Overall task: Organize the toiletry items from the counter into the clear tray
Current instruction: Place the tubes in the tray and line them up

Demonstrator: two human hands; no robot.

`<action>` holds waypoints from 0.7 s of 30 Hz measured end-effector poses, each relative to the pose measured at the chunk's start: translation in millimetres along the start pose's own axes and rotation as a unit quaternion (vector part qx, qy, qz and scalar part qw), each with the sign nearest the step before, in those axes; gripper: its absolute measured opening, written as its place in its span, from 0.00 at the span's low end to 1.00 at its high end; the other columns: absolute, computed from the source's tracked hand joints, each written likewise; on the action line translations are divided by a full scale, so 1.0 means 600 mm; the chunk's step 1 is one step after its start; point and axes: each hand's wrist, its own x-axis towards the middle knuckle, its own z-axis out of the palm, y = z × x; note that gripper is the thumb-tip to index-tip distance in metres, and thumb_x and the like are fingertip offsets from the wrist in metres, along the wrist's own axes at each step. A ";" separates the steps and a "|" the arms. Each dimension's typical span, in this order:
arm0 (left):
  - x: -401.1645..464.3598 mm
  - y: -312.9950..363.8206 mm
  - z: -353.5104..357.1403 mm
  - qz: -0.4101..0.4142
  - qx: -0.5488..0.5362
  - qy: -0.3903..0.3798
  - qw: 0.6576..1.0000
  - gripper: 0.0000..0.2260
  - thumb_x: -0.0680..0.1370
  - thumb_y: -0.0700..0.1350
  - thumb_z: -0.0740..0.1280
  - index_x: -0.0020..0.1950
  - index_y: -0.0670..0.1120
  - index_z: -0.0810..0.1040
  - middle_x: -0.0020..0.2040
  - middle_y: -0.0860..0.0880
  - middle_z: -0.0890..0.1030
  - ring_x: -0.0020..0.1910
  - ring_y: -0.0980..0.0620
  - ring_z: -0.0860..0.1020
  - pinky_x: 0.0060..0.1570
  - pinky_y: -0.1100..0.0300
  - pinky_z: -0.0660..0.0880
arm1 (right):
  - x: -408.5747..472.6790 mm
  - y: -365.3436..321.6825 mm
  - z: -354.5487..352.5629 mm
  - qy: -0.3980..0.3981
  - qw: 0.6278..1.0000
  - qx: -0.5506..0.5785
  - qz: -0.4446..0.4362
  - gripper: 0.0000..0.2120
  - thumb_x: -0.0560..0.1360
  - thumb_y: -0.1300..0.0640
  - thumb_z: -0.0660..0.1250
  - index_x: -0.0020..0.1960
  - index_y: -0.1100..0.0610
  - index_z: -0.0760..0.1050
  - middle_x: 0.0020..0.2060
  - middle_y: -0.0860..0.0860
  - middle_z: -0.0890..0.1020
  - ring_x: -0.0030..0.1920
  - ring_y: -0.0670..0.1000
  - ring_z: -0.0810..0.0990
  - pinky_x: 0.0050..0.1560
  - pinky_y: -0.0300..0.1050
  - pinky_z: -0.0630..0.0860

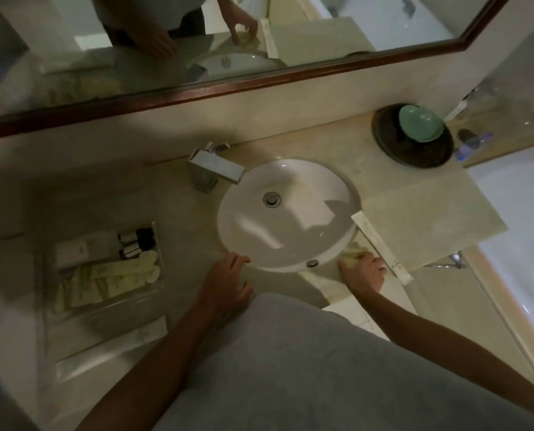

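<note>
A pale yellow packet is pinched by the fingers of the right hand on the counter, with a long white sachet lying just beyond and to the right of that hand. The left hand is laid flat with fingers spread, empty, at the sink rim. The clear tray, already filled with packets and small bottles, sits well to the left of it.

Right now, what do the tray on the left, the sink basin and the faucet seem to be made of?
The tray looks like clear plastic or acrylic: its contents show through the walls. The sink basin seems glazed white ceramic, smooth with bright highlights. The faucet appears to be polished metal, probably chrome, with flat mirror-like faces.
</note>
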 end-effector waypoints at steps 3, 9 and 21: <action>-0.012 -0.006 -0.001 -0.019 0.002 -0.015 1.000 0.23 0.67 0.53 0.64 0.60 0.47 0.74 0.55 0.48 0.76 0.51 0.46 0.75 0.49 0.53 0.73 | -0.020 -0.028 0.026 -0.019 0.988 0.017 -0.153 0.24 0.70 0.44 0.72 0.59 0.57 0.73 0.56 0.55 0.74 0.54 0.58 0.71 0.53 0.48 0.67; -0.051 -0.029 -0.002 -0.039 0.015 -0.049 0.998 0.24 0.67 0.54 0.64 0.61 0.47 0.74 0.56 0.47 0.76 0.54 0.45 0.76 0.50 0.52 0.72 | -0.140 -0.108 0.074 -0.200 0.885 0.100 -0.408 0.20 0.63 0.43 0.71 0.49 0.54 0.76 0.45 0.50 0.77 0.44 0.52 0.76 0.43 0.44 0.70; -0.066 -0.033 0.029 0.004 0.085 -0.148 0.985 0.39 0.65 0.62 0.67 0.73 0.47 0.66 0.71 0.46 0.70 0.66 0.44 0.70 0.64 0.49 0.67 | -0.104 -0.123 0.060 -0.093 0.905 0.078 -0.408 0.22 0.70 0.49 0.76 0.60 0.54 0.76 0.58 0.51 0.76 0.56 0.50 0.75 0.56 0.46 0.74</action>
